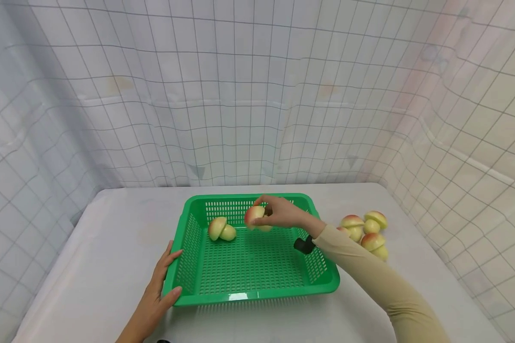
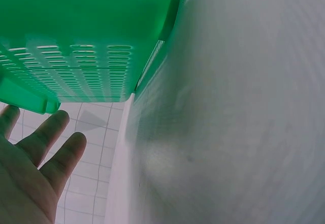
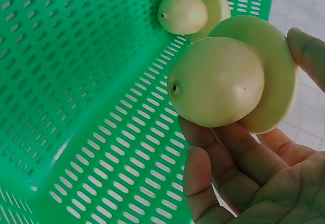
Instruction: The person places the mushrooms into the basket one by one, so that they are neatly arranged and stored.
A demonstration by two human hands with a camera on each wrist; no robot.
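Note:
My right hand pinches a toy mushroom over the back part of a green plastic basket. The held mushroom has a pale yellow stem and a yellow cap tinged red; thumb and fingers grasp it by the cap. Another toy mushroom lies on its side inside the basket, near the back left corner. At the basket's left side, my left hand rests with fingertips and thumb on the rim. Its fingers look spread and fairly straight in the left wrist view.
Several more toy mushrooms lie clustered on the white table, right of the basket and partly behind the right sleeve. A black object shows by the right wrist. Grid-patterned white curtains surround the table.

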